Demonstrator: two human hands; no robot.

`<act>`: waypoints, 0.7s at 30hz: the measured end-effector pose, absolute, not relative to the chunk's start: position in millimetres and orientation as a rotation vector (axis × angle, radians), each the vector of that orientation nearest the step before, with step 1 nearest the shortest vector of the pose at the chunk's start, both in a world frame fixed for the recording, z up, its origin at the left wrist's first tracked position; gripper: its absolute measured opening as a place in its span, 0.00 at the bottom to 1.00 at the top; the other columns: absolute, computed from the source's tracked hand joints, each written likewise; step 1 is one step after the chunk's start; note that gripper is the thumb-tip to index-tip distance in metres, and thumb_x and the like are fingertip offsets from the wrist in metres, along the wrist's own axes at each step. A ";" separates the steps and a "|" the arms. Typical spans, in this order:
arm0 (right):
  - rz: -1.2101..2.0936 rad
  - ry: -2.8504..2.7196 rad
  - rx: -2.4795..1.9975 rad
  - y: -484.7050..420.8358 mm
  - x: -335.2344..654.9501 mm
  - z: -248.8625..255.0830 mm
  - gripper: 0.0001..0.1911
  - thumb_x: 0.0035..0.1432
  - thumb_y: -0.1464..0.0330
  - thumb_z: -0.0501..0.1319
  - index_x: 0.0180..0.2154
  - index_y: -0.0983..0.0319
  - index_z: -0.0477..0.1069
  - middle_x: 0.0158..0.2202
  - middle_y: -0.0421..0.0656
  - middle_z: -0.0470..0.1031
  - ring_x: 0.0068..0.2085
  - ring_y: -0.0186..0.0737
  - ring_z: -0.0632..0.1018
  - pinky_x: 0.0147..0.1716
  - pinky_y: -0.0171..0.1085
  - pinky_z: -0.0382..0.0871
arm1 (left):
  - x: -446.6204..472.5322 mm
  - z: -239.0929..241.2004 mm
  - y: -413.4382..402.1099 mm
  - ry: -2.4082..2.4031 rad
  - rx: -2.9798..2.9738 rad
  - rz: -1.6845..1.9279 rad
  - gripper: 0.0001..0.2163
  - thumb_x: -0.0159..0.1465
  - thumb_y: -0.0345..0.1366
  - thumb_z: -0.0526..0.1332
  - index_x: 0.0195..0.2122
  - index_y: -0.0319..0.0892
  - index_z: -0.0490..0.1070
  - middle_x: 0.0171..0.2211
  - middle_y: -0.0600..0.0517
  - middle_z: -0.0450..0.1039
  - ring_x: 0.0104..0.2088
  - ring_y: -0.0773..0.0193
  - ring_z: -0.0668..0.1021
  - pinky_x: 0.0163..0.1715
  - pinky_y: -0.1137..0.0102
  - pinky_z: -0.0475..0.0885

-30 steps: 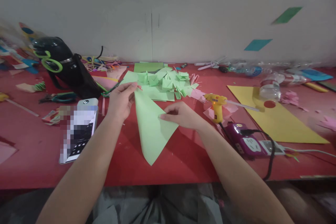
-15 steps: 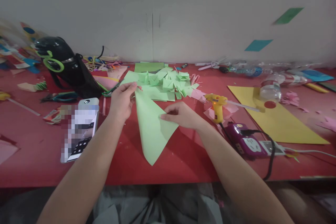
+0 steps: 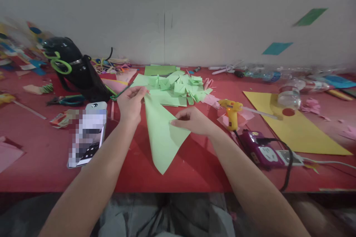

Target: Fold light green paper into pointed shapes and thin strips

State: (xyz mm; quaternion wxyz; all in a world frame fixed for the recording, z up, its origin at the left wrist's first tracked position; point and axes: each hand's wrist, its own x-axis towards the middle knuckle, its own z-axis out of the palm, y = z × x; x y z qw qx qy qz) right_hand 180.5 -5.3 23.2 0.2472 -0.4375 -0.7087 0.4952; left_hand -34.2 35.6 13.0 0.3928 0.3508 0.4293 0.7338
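Note:
A light green sheet of paper [image 3: 164,137], curved over with one corner pointing at me, is held between both hands above the red table. My left hand [image 3: 130,103] pinches its upper left corner between thumb and fingers. At the paper's right edge, my right hand [image 3: 191,120] is closed, thumb on the near face and fingers behind. Just beyond lie more green paper sheets and folded green paper pieces [image 3: 179,88], heaped together. Whether the held sheet touches the table is hard to tell.
On the right are a yellow glue gun [image 3: 231,113], a purple power strip [image 3: 263,152] with cables, a yellow sheet [image 3: 300,133] and plastic bottles [image 3: 289,98]. A phone [image 3: 90,133], pliers [image 3: 66,100] and a black bottle [image 3: 80,70] are on the left. A grey wall [image 3: 194,18] stands behind.
The view has shifted slightly, so the scene sits a little to the right. Both hands keep their hold on the green paper, which has hardly changed shape.

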 end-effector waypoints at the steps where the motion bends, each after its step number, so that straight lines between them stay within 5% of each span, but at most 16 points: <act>1: 1.353 -1.934 -1.193 -5.1 180.8 23.2 0.18 0.51 0.55 0.67 0.24 0.64 0.73 0.21 0.35 0.61 0.24 0.28 0.58 0.23 0.35 0.50 | -33.6 11.6 36.1 1.091 0.898 1.883 0.10 0.47 0.36 0.73 0.29 0.38 0.77 0.25 0.52 0.77 0.25 0.69 0.77 0.27 0.75 0.71; 7: 1.372 -1.903 -1.224 -5.8 180.8 25.3 0.17 0.50 0.56 0.67 0.25 0.64 0.75 0.20 0.36 0.61 0.24 0.29 0.59 0.23 0.35 0.51 | -32.0 10.8 36.5 1.075 0.886 1.863 0.13 0.48 0.38 0.74 0.31 0.38 0.76 0.27 0.51 0.78 0.26 0.68 0.77 0.27 0.74 0.71; 13: 1.389 -1.774 -1.275 -6.0 182.8 25.1 0.17 0.47 0.56 0.69 0.24 0.64 0.74 0.20 0.36 0.63 0.24 0.30 0.61 0.23 0.35 0.52 | -29.7 21.4 27.2 0.980 0.821 1.388 0.24 0.56 0.57 0.66 0.39 0.38 0.74 0.41 0.40 0.79 0.40 0.53 0.81 0.35 0.65 0.76; 16: 1.420 -1.689 -1.259 -4.3 185.7 23.3 0.17 0.47 0.55 0.69 0.26 0.64 0.76 0.22 0.37 0.66 0.24 0.31 0.63 0.25 0.35 0.55 | -27.1 26.1 17.4 0.927 0.965 1.094 0.23 0.52 0.50 0.72 0.39 0.36 0.75 0.40 0.41 0.80 0.38 0.52 0.81 0.37 0.63 0.76; 21: 1.347 -1.679 -1.249 -0.7 189.2 23.9 0.19 0.45 0.56 0.71 0.20 0.63 0.69 0.19 0.34 0.57 0.23 0.28 0.56 0.24 0.35 0.48 | -27.3 24.0 12.6 1.030 1.106 1.062 0.18 0.45 0.40 0.77 0.33 0.36 0.78 0.33 0.46 0.81 0.32 0.59 0.80 0.36 0.66 0.75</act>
